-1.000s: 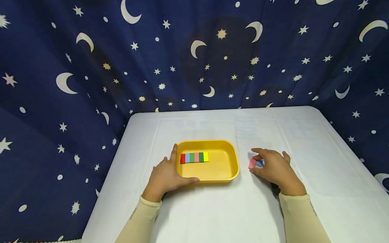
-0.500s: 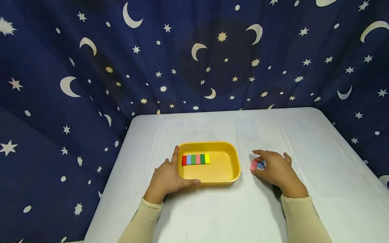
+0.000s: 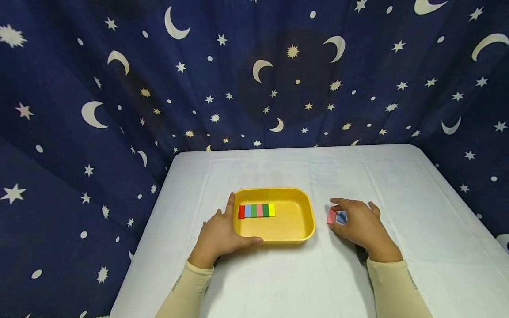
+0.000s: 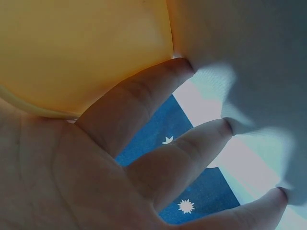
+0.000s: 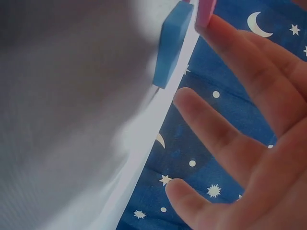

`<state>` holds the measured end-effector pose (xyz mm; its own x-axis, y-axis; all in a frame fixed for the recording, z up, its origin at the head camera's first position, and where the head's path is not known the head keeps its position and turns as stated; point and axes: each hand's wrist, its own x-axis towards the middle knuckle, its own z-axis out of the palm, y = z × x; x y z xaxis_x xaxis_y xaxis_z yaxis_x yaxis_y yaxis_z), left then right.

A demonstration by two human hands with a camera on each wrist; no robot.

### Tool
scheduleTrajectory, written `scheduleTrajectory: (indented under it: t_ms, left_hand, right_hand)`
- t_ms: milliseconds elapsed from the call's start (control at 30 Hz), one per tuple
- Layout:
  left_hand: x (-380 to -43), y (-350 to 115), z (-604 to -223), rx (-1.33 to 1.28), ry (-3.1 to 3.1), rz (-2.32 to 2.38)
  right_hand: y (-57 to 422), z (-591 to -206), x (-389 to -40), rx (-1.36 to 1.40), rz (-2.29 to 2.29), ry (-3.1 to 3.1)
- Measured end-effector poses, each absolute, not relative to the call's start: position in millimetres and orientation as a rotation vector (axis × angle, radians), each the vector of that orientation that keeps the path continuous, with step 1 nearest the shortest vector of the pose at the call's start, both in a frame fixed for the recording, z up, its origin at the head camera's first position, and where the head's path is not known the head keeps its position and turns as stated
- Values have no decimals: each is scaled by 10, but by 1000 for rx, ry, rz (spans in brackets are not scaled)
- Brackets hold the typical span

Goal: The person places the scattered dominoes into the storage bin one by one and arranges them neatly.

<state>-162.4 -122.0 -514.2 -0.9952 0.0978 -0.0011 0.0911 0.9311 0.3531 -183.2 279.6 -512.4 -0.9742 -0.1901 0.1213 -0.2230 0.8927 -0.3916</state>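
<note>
In the head view my left hand [image 3: 216, 236] rests against the yellow tray [image 3: 284, 229], its index finger along the left side and its thumb at the front rim. Those fingers look nearly straight; the left wrist view has one touching the tray wall [image 4: 96, 43]. Inside the tray lies a row of small flat blocks: red [image 3: 241, 212], light blue, green, pink, dark green and yellow [image 3: 272, 210]. To the right of the tray, my right hand [image 3: 359, 223] pinches a pink block [image 3: 331, 216] between thumb and fingers. A blue block [image 5: 172, 45] sits right beside it on the table.
White cloth covers the table [image 3: 278, 282]. A dark blue curtain [image 3: 222, 79] with moons and stars hangs behind and at both sides. The right part of the tray floor is bare.
The head view has shifted slightly, so everything appears a little lower. Both hands have kept their places at the tray and the pink block.
</note>
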Motion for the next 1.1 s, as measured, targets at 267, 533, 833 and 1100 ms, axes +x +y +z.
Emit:
scheduleTrajectory:
  t_ms: [267,533,833,1100]
  left_hand:
    - [-1614,-1226,-5141,154,3069,573]
    - [-1597,-1220,-5118,167,3064,568]
    - [-1599,-1227,-5116,147,3065,577]
    - [-1603,-1222,-5142,146,3061,568]
  right_hand:
    - [2768,-5105,-1818,336,600,-2936]
    - [2774,-5132,-1818,338,606,-2938]
    - [2710,-5150,-1838,393,606,-2877]
    - [2683,-5148,-1844,388,594,-2826]
